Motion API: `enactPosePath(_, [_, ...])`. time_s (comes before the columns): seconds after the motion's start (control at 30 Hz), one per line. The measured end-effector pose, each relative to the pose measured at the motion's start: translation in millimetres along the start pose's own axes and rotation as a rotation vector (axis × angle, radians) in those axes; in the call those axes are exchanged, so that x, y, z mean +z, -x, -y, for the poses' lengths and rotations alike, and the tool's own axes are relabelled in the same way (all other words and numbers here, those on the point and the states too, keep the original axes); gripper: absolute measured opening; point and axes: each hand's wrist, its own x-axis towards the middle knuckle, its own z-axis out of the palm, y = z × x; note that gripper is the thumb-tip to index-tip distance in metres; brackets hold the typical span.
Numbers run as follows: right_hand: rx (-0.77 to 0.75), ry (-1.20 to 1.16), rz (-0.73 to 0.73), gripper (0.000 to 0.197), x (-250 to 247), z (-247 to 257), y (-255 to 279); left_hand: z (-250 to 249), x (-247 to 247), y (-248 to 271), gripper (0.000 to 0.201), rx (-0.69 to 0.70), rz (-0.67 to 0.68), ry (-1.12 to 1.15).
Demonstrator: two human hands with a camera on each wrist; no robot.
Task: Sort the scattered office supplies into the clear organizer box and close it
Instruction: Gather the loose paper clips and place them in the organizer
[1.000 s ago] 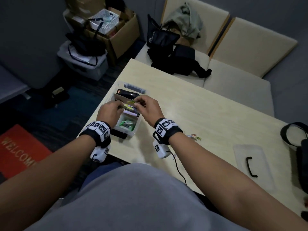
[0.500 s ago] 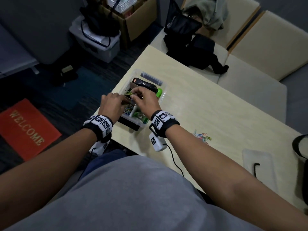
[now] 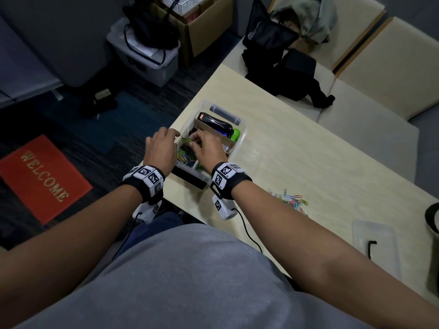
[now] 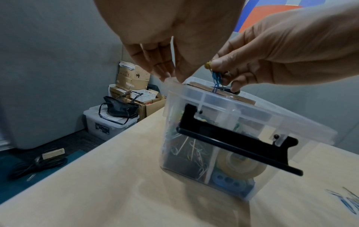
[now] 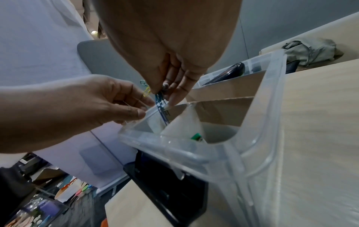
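Observation:
The clear organizer box (image 3: 240, 141) stands open near the table's left edge, holding a black stapler (image 3: 215, 121), tape (image 4: 239, 162) and a heap of coloured paper clips (image 3: 186, 156). My right hand (image 3: 192, 142) pinches a small bunch of blue and yellow paper clips (image 5: 160, 102) just above the box's near-left compartment. My left hand (image 3: 174, 136) has straight fingers (image 4: 165, 72) whose tips touch the box's left rim. More loose paper clips (image 3: 291, 200) lie on the table to the right. The clear lid (image 3: 375, 243) with its black handle lies at the far right.
A black latch (image 4: 233, 142) hangs on the box's near wall. The table edge (image 3: 190, 210) runs just left of the box, with floor and a red mat (image 3: 42, 176) below. Black bags (image 3: 285, 70) lie on the bench beyond the table.
My right hand has brought the pinched clips lower over the near-left compartment. My left hand has let go of the clips and moved out to the box's left rim.

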Motion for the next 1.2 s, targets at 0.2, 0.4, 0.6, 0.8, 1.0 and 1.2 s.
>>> enactPosePath(0.2, [-0.035,0.206,0.094,0.016,7,-1,5,-1,1,1,0.030,0.003,-0.012,-0.014])
enactPosePath(0.4, [-0.083,0.302,0.158,0.022,4,-2,10,-3,5,2,0.032,-0.013,-0.038,-0.005])
enactPosePath(0.6, [-0.061,0.188,0.073,0.021,-6,-2,12,-9,9,-1,0.043,-0.008,-0.041,0.005])
enactPosePath(0.8, [-0.041,0.135,-0.081,0.019,-31,-20,19,-29,10,-9,0.041,0.051,-0.064,0.003])
enactPosePath(1.0, [0.046,0.115,-0.186,0.022,-65,-51,31,-73,16,-18,0.042,0.165,-0.051,0.043])
enactPosePath(1.2, [0.172,0.115,-0.268,0.021,-98,-93,58,-126,29,-20,0.041,0.315,-0.003,0.040])
